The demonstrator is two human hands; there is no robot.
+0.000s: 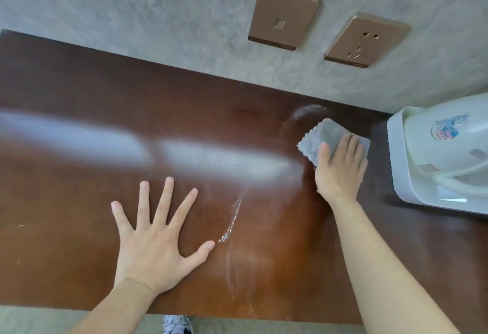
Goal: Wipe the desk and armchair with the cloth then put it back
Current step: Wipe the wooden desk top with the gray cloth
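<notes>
A dark brown wooden desk (79, 180) fills the view, with pale wet streaks and droplets down its middle. A folded grey cloth (322, 135) lies flat on the desk near the back right. My right hand (340, 167) presses down on the cloth, fingers over its near half. My left hand (155, 238) rests flat on the desk at the front, fingers spread, holding nothing. No armchair is in view.
A white tray (396, 149) holding a white electric kettle (449, 143) stands at the desk's right edge, close to the cloth. Two bronze wall plates (284, 15), one a socket (365, 40), sit on the grey wall behind. A shoe (177, 324) shows below the front edge.
</notes>
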